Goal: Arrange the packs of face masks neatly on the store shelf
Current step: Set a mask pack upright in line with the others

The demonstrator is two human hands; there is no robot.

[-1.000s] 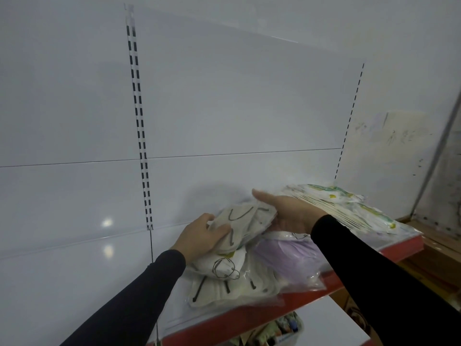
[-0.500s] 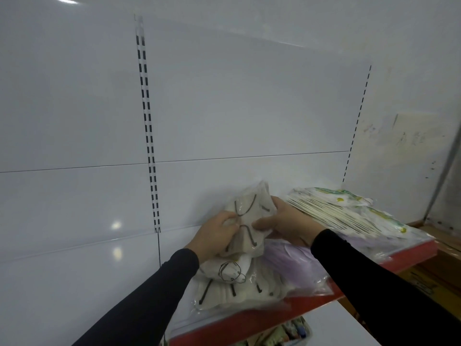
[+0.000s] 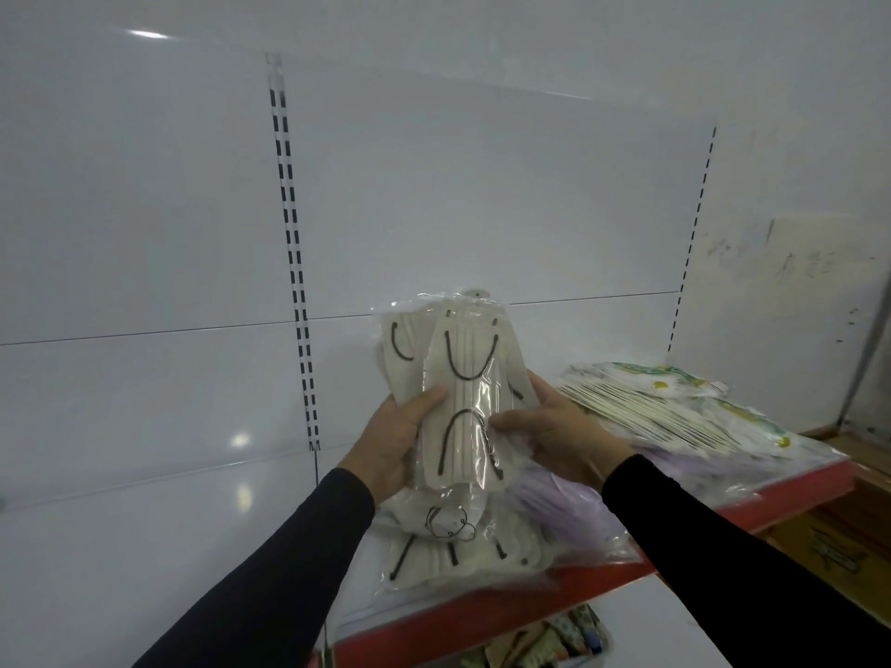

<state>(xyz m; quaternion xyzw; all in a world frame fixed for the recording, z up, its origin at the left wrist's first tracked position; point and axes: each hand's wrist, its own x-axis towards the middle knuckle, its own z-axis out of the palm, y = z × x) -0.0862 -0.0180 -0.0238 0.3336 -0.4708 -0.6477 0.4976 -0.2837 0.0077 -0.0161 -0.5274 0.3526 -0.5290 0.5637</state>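
I hold a cream pack (image 3: 458, 402) upright above the shelf (image 3: 530, 614), left hand (image 3: 390, 441) and right hand (image 3: 554, 438) each clamped on a side, probably squaring it before laying it on the piles.

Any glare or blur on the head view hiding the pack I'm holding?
Head view: glare streaks the wrapper of the held cream mask pack between left hand and right hand; dim, soft light; bright spots on the white back panel; wide-angle bending at edges.
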